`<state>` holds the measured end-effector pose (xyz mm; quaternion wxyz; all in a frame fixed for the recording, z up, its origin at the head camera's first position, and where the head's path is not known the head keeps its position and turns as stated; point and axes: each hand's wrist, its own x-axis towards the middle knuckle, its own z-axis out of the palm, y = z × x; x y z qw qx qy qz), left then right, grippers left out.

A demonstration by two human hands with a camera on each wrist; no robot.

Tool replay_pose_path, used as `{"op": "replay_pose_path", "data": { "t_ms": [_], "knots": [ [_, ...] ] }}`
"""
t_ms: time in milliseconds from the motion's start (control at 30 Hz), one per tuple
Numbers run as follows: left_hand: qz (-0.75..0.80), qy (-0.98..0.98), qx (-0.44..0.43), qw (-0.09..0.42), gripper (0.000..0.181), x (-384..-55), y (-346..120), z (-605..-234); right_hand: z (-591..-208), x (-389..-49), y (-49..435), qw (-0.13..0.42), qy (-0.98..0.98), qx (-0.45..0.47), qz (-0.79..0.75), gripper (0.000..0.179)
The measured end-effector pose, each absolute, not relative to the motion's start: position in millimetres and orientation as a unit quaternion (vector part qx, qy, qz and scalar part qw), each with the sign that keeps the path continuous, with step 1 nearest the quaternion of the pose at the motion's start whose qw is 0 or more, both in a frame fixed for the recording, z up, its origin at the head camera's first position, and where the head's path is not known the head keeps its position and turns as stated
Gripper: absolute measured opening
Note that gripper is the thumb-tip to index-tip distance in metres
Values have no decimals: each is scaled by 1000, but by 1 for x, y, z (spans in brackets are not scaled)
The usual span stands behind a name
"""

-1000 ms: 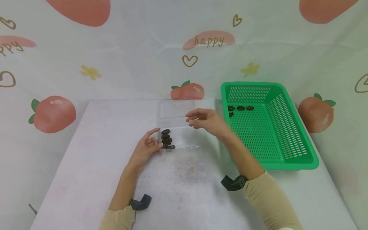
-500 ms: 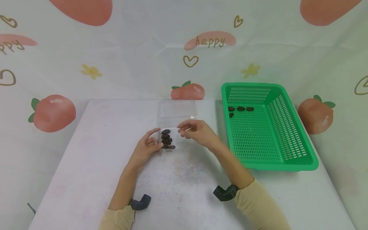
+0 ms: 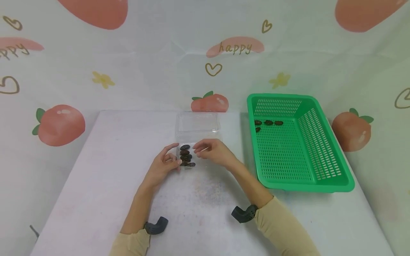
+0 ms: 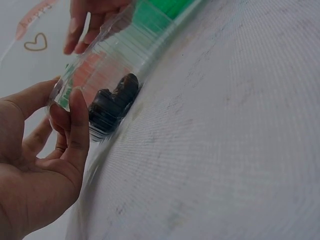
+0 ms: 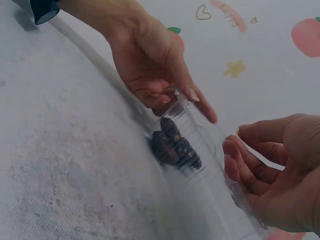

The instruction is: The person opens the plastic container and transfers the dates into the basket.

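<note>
The bare left hand (image 4: 42,182) pinches the end of a clear, ribbed plastic box (image 4: 134,41). Glossy, dark oval pieces (image 4: 113,106) cluster inside it, near that hand. By the upper rim hang the bare right hand's (image 4: 97,22) fingers; whether they touch it, I can't tell.

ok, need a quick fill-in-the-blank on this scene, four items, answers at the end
1. The perforated basket is coloured ____.
2. Seen from the head camera, the left hand grips the clear container at its ____ end.
3. The head view shows ____ dark pieces inside the basket.
4. The container's transparent lid is ____, not closed.

Missing words: green; left; four; open.
</note>
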<state>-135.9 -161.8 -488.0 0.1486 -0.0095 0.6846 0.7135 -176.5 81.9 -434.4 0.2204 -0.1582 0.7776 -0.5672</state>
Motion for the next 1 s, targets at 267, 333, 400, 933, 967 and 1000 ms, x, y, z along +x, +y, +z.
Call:
{"op": "replay_pose_path", "data": {
  "t_ms": [267,333,400,933,967,1000],
  "knots": [
    [709,689,-4,149,67,-136,-162,-489,-441,-183,73,243,808,-171,-509,20],
    [711,687,-3,149,67,-135,-162,-489,-443,-184,70,252,814,-170,-494,20],
    [714,684,-5,150,67,-135,-162,-488,-445,-185,67,259,821,-169,-479,19],
    [717,680,-8,150,68,-135,-161,-487,-454,-190,57,307,833,-193,-418,19],
    [718,680,-7,150,68,-135,-161,-487,-455,-190,56,306,833,-196,-416,19],
    [719,679,-7,149,68,-135,-161,-487,-455,-190,56,305,834,-199,-414,19]
  ]
}}
